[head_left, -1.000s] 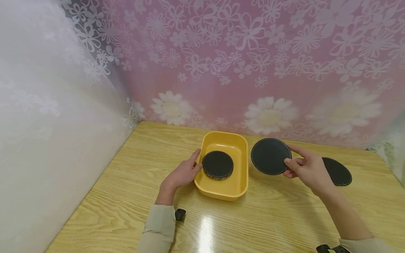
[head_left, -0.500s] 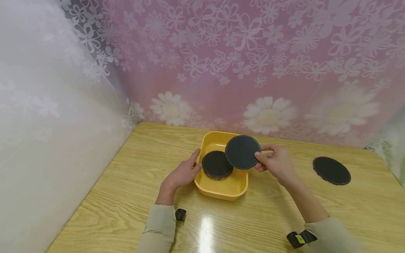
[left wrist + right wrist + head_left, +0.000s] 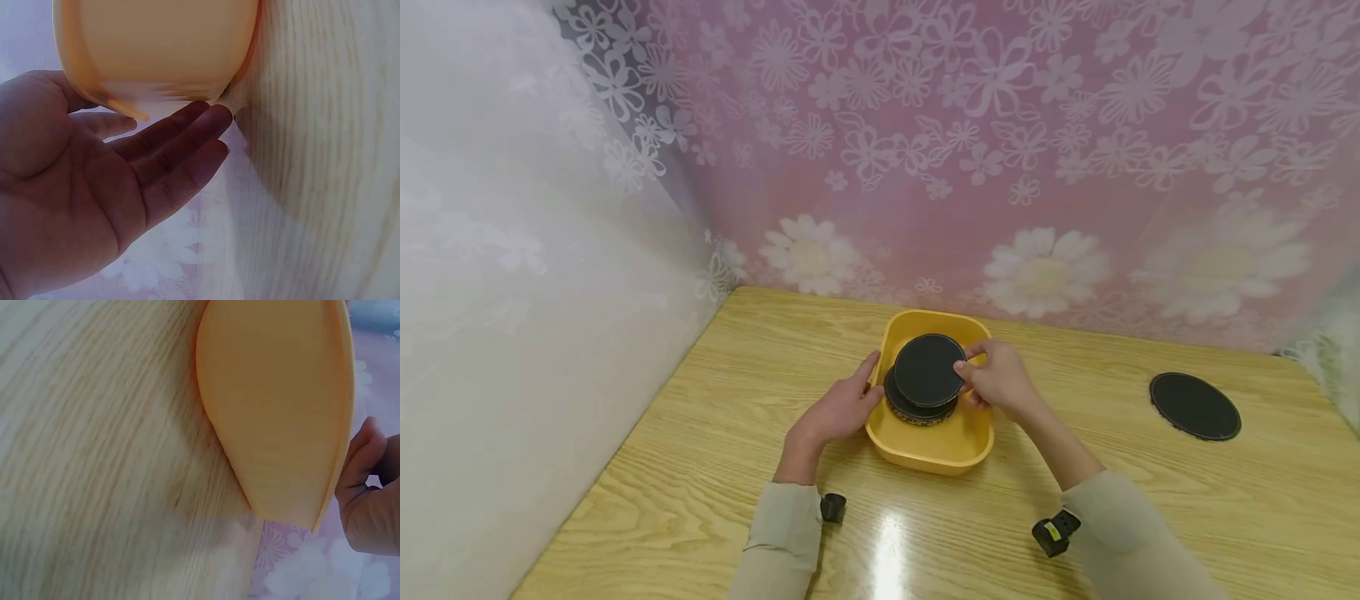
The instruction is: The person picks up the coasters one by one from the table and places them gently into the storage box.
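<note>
A yellow plastic bin (image 3: 932, 446) stands on the table, with a short stack of black round coasters (image 3: 925, 417) inside it, patterned along the edge. My left hand (image 3: 838, 408) holds the bin's left side, thumb over the rim and fingers along the outer wall; the left wrist view shows those fingers (image 3: 181, 159) only slightly bent. Between thumb and fingers my right hand (image 3: 1000, 379) pinches the right edge of another black round coaster (image 3: 929, 369), which overlaps the stack from above. Whether it touches the stack I cannot tell. The right wrist view hides this coaster behind the bin wall (image 3: 275, 412).
One more black round coaster (image 3: 1195, 407) lies flat on the wooden table (image 3: 700, 467) at the right. Behind the table hangs a pink flowered cloth (image 3: 925, 208), and a pale cloth (image 3: 550, 333) closes off the left side.
My right hand has carried its coaster leftward from beside the bin to over the stack inside it. The left hand has stayed at the bin's left side.
</note>
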`<state>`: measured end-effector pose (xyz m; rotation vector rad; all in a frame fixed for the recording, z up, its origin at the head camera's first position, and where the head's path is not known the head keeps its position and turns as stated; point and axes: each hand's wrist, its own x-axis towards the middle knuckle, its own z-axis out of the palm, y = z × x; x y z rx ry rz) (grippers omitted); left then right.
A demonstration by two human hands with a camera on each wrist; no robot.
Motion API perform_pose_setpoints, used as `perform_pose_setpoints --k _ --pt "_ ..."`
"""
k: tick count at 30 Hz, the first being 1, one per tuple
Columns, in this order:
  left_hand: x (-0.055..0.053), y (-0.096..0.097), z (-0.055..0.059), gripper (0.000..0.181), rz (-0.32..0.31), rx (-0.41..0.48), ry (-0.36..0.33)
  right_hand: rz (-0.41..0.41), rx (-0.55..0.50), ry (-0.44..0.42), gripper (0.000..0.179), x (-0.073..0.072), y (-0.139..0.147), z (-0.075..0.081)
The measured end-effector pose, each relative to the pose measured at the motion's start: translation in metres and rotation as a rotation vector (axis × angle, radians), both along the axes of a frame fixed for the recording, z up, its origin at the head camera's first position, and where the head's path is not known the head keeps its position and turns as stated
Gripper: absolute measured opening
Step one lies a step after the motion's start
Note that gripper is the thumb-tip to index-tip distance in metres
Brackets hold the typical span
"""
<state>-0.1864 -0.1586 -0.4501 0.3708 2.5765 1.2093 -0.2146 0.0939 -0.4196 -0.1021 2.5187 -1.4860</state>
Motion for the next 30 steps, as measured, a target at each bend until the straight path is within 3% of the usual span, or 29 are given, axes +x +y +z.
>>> perform_pose_setpoints --k 8,12,16,30 --pt "0.000 0.000 0.001 0.061 -0.015 -0.004 -0.001 0.085 0.140 -0.042 0.015 -0.008 -0.008 0.000" --pt "-0.001 0.000 0.001 0.061 -0.009 -0.010 0.006 0.118 0.242 -0.035 0.039 -0.012 -0.012 0.000" --pt "-0.002 -0.001 -0.001 0.061 -0.004 -0.008 -0.002 0.162 0.337 -0.031 0.042 -0.015 -0.018 0.001" --pt "-0.001 0.002 0.000 0.061 0.008 -0.005 0.000 0.159 0.516 -0.103 0.027 -0.025 -0.028 -0.001"
